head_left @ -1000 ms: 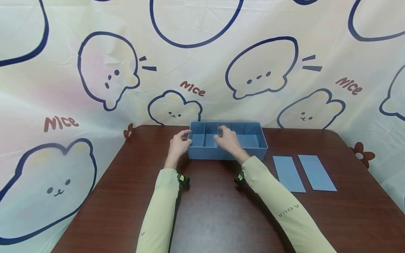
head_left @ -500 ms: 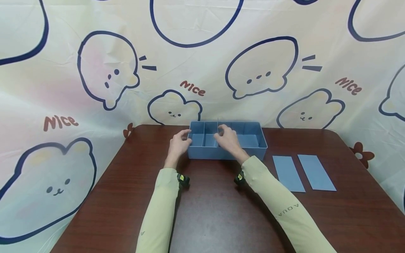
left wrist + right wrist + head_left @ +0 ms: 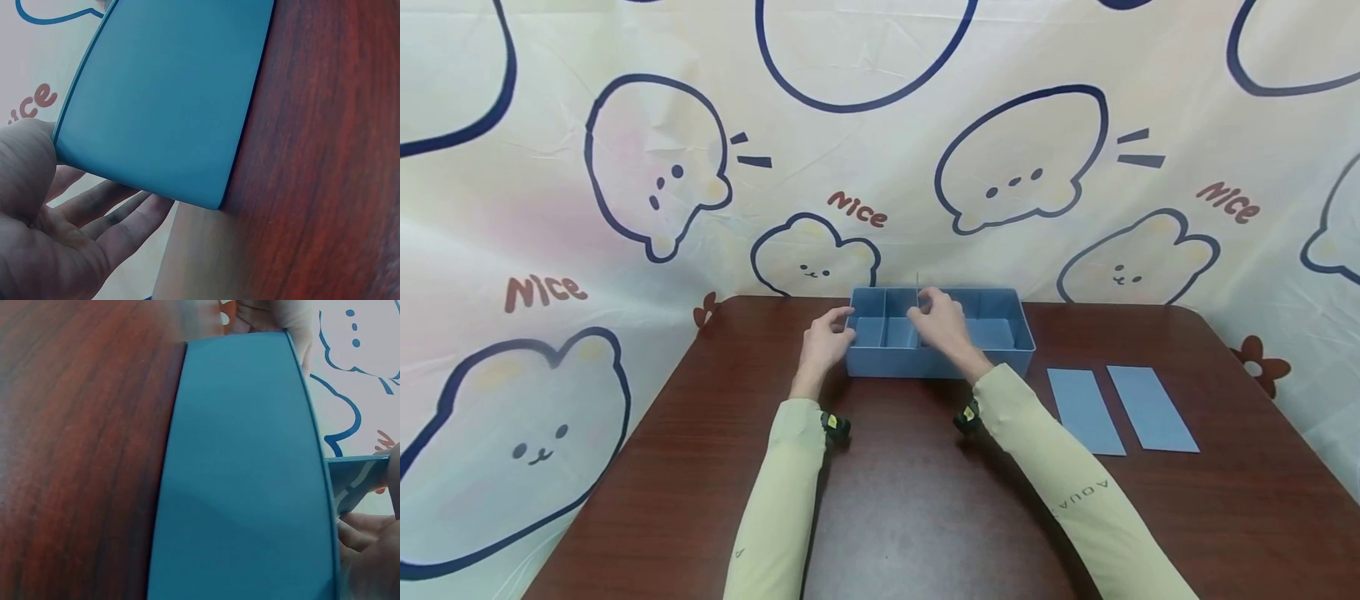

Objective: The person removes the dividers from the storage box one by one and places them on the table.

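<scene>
A long blue divided storage box [image 3: 895, 362] sits toward the back of the table, with a fixed-looking crosswise divider [image 3: 883, 317] left of its middle. At its left end, my left hand [image 3: 822, 344] rests thumb and fingers against the end wall; the left wrist view shows the fingers [image 3: 134, 228] loosely extended along it. My right hand [image 3: 945, 325] pinches a thin blue divider [image 3: 917, 290] by its side over the box's middle. This divider stands upright, its top above the rim; the right wrist view shows part of the panel [image 3: 356, 478] above the front wall.
Two flat blue rectangular panels [image 3: 1086, 412] [image 3: 1152, 408] lie side by side on the brown table [image 3: 895, 517], right of the box. A printed cloth backdrop [image 3: 880, 150] hangs directly behind the table. The right forearm sleeve [image 3: 1075, 483] passes close to the nearer panel.
My right hand has risen slightly, and the divider it pinches now sticks up higher above the rim. The left hand and the box have stayed in place.
</scene>
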`<act>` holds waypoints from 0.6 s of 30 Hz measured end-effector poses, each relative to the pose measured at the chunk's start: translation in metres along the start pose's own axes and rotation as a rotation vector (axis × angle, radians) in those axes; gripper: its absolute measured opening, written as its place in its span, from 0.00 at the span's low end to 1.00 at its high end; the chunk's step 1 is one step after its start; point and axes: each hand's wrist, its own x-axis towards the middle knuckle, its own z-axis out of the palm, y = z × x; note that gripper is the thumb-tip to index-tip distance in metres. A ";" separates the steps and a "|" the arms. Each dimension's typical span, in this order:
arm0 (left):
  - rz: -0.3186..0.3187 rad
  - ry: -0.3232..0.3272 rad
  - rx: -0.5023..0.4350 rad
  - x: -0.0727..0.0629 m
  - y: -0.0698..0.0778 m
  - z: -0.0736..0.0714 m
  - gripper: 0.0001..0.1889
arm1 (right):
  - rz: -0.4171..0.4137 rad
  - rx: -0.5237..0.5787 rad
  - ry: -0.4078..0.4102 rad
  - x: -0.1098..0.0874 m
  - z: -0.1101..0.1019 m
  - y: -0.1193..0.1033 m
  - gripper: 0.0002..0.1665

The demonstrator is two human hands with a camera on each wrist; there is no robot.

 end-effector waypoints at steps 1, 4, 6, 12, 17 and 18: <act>0.000 0.001 0.000 0.000 0.000 0.000 0.24 | 0.003 0.000 -0.002 0.000 -0.001 -0.001 0.29; -0.001 0.003 0.000 0.000 0.000 0.000 0.24 | 0.011 0.005 -0.014 0.000 -0.004 -0.005 0.29; -0.001 0.005 0.000 0.000 0.000 -0.001 0.24 | 0.015 0.010 -0.029 0.000 -0.006 -0.008 0.30; -0.009 -0.006 -0.005 -0.001 0.001 -0.001 0.24 | 0.022 0.001 -0.061 0.003 -0.011 -0.009 0.25; -0.016 -0.017 -0.010 -0.003 0.004 -0.002 0.25 | 0.023 0.015 -0.066 0.004 -0.014 -0.010 0.14; -0.016 -0.017 -0.009 -0.003 0.004 -0.002 0.25 | 0.023 0.017 -0.067 0.004 -0.014 -0.010 0.13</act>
